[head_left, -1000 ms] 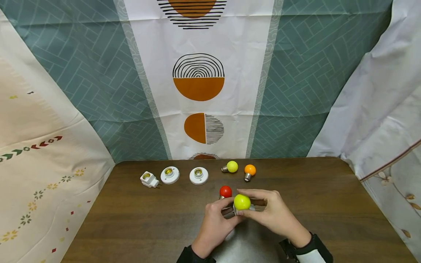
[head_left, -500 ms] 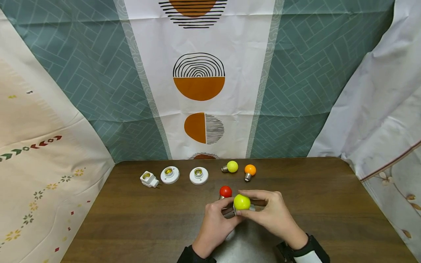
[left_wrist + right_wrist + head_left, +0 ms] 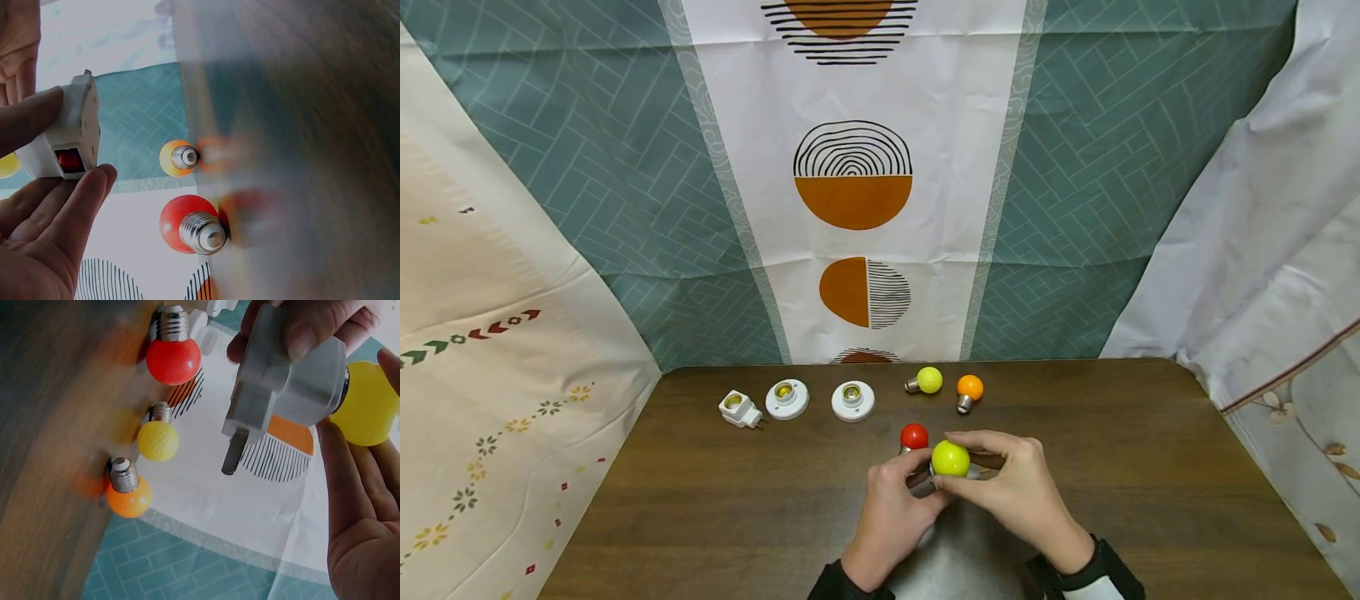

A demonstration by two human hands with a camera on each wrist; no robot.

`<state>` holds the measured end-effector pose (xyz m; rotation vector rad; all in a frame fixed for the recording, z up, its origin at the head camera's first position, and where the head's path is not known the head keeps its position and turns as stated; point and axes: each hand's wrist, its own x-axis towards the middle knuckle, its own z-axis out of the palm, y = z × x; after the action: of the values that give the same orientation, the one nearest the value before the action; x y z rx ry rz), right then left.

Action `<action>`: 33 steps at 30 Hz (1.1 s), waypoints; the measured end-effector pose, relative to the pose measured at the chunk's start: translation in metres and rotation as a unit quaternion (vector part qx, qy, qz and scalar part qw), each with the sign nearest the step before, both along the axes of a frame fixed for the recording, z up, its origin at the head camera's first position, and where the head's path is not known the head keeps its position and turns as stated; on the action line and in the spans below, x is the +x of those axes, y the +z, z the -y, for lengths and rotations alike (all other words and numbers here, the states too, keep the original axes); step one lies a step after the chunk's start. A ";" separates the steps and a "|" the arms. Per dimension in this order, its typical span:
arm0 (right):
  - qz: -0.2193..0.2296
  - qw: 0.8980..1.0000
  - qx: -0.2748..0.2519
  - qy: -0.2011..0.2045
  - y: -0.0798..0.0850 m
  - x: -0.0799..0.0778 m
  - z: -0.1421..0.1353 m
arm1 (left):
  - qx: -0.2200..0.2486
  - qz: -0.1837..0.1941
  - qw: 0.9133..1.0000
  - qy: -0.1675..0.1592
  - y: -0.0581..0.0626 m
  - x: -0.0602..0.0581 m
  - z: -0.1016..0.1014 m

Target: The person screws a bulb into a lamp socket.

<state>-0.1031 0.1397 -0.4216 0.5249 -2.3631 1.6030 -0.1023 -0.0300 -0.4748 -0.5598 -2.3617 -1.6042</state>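
My left hand (image 3: 891,517) holds a white plug-in lamp socket (image 3: 65,128) with a red rocker switch (image 3: 70,160) on its side and a metal plug pin. A yellow light bulb (image 3: 951,458) sits in the socket's mouth, a thin strip of its metal base showing in the right wrist view. My right hand (image 3: 1018,487) pinches the bulb between thumb and fingers, the thumb lying across its near side. Both hands are raised over the table. Just behind them lies a red bulb (image 3: 913,437), its screw base partly hidden in the head view.
Farther back lie a dimpled yellow bulb (image 3: 931,380) and an orange bulb (image 3: 970,387). Toward the left stand two round white lamp holders (image 3: 787,400) and another plug-in socket (image 3: 740,410). Fabric drapes hang behind the brown table (image 3: 737,517) and at both sides.
My right thumb has slid slightly left over the bulb, and the right wrist has shifted left. My left hand keeps its hold on the socket, almost still.
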 end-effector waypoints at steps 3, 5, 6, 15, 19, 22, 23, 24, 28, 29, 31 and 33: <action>0.010 1.000 -0.001 -0.005 0.005 0.001 0.002 | 0.016 0.031 0.999 -0.009 0.002 0.000 0.001; 0.025 1.000 -0.004 -0.008 0.011 0.003 0.003 | 0.024 0.048 0.998 -0.013 0.003 0.000 0.001; 0.033 0.999 -0.005 -0.009 0.015 0.004 0.003 | 0.026 0.053 0.998 -0.016 0.003 0.000 0.001; 0.032 0.999 0.020 0.004 0.023 0.006 0.001 | 0.020 0.053 0.998 -0.008 0.003 -0.002 0.001; 0.005 0.999 0.042 0.033 0.011 0.000 -0.007 | 0.029 0.058 0.998 -0.005 0.002 -0.002 0.002; 0.009 0.997 0.052 0.053 0.004 -0.005 -0.015 | 0.044 0.060 0.997 -0.010 0.002 -0.003 0.003; 0.013 0.997 0.055 0.057 0.003 -0.006 -0.017 | 0.048 0.060 0.997 -0.012 0.002 -0.003 0.003; 0.016 0.996 0.059 0.059 0.003 -0.008 -0.019 | 0.052 0.059 0.997 -0.012 0.003 -0.003 0.003; 0.024 0.994 0.082 0.065 0.001 -0.011 -0.027 | 0.063 0.062 0.996 -0.009 0.004 -0.003 0.004; 0.025 0.993 0.090 0.065 0.001 -0.012 -0.028 | 0.064 0.063 0.996 -0.009 0.004 -0.003 0.004; 0.032 0.992 0.105 0.067 -0.001 -0.014 -0.030 | 0.068 0.069 0.995 -0.010 0.005 -0.003 0.004; 0.044 0.990 0.115 0.073 -0.003 -0.016 -0.031 | 0.071 0.073 0.995 -0.013 0.006 -0.003 0.005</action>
<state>-0.1186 0.1705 -0.4242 0.7005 -2.6497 1.4445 -0.1055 -0.0346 -0.4693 -0.4607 -2.3250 -1.8655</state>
